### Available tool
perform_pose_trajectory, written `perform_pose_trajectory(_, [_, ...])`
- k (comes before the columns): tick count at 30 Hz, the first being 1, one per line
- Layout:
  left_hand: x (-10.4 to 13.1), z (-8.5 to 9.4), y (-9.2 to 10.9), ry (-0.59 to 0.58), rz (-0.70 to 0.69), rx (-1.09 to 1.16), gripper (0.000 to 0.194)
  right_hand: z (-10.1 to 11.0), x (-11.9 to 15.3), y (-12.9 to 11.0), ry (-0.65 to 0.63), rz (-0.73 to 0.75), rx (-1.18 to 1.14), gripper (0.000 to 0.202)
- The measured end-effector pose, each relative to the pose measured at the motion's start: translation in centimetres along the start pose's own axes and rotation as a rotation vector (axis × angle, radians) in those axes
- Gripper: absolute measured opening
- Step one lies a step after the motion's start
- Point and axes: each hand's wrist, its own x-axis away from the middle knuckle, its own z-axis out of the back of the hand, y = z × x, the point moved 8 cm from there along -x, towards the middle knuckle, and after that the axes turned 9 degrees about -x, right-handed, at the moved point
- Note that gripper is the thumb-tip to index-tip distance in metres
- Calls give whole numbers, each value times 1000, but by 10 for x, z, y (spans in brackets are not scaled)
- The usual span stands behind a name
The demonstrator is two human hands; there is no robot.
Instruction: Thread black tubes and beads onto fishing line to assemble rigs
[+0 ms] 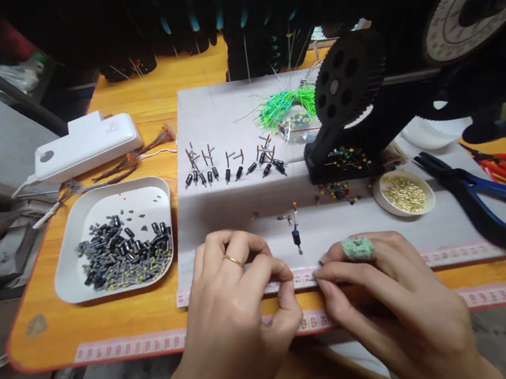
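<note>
Yellow-orange wood makes the tabletop (34, 294); a black machine (325, 11) overhangs its far side, hiding part of the pale board (217, 118). A white tray (96, 204) sits leftward. The left hand (235, 288) and right hand (397, 282) have fingertips drawn together, any grip unclear. Rightward lie blue-handled pliers (458, 182), then a dish (380, 200) of gold bits. A black-barrelled piece (296, 237) rests on the board just beyond the fingertips.
</note>
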Motion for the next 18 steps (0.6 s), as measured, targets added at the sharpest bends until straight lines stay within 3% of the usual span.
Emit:
perform_pose_trajectory(7, [0, 1, 2, 47, -21, -31, 13, 5, 1, 3, 29, -33, 6, 17])
perform_pose_trajectory(18, [6, -3, -1, -24, -87, -99, 14, 17, 6, 10, 55, -85, 10, 17])
